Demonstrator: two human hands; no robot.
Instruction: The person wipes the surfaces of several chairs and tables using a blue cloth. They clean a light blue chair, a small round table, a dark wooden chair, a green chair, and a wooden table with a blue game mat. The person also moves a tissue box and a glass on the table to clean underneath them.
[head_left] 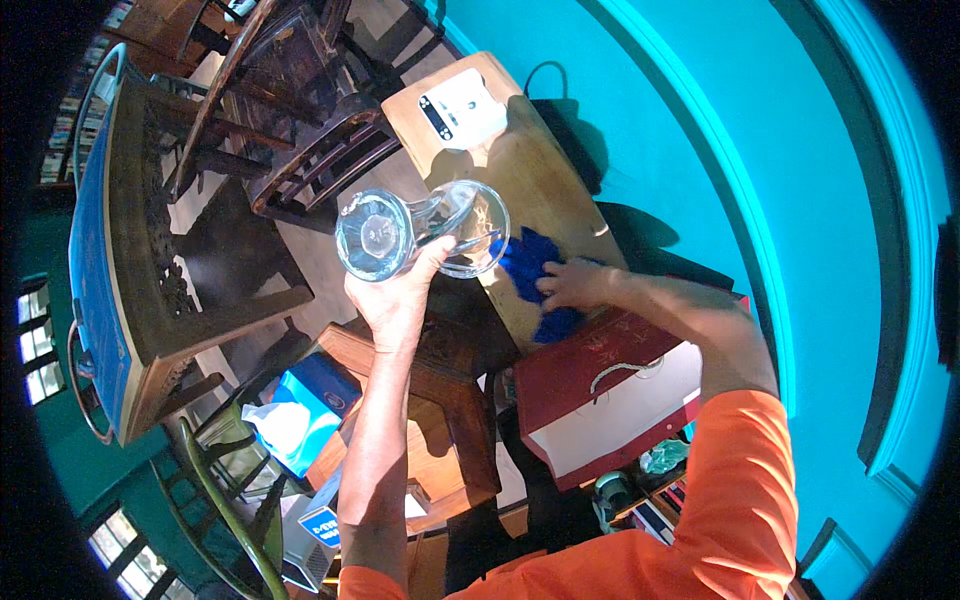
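Note:
My left hand is closed around a clear glass carafe with a narrow waist and two wide ends. It is held up in the air, tilted on its side, with my thumb against the waist. To the right, my right hand has its fingers curled on a crumpled dark blue cloth. That cloth lies on a light wooden table beside the wall. A flat white scale with a black display strip sits at the table's far end.
A red paper bag with a rope handle stands right of centre, close to my right forearm. Below left are a blue tissue box and a wooden stand. Dark wooden chairs stand at the far left. The turquoise wall bounds the right.

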